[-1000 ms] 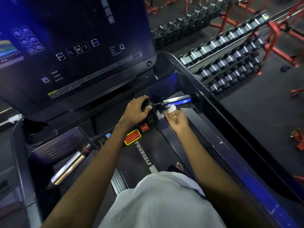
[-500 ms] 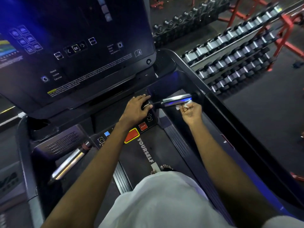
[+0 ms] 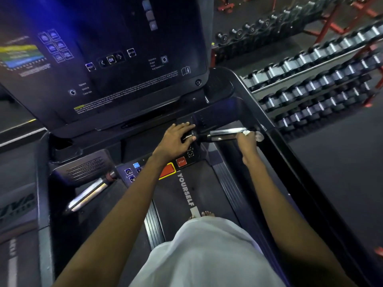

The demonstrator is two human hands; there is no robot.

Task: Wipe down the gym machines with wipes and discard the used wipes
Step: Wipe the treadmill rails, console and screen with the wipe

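Head view. Treadmill console (image 3: 107,59) far left, belt (image 3: 186,195) running near to far under the body. Right-hand chrome grip bar (image 3: 224,134) lying nearly level, long axis left to right, inner end at the control strip, outer end pointing right toward the black side rail (image 3: 290,162).

Right hand (image 3: 247,142) at the bar's outer end, fingers closed around the bar with a white wipe (image 3: 246,132) pinched against the metal; only a small crumpled edge showing above the knuckles, rest hidden. A pale blur just right of the hand, possibly more wipe; cannot tell.

Left hand (image 3: 176,139) laid palm-down over the bar's inner black collar, fingers curled loosely on it, seemingly bracing.

Handling, as a judgement: wipe light, limp, damp, prone to bunch and slip on slick chrome; best kept wrapped round the tube under the palm, slid along the long axis. Bar rigid, fixed, no give.

Matching left bar (image 3: 89,193) near left, angled near-left to far-right. Dumbbell rack (image 3: 310,75) far right.
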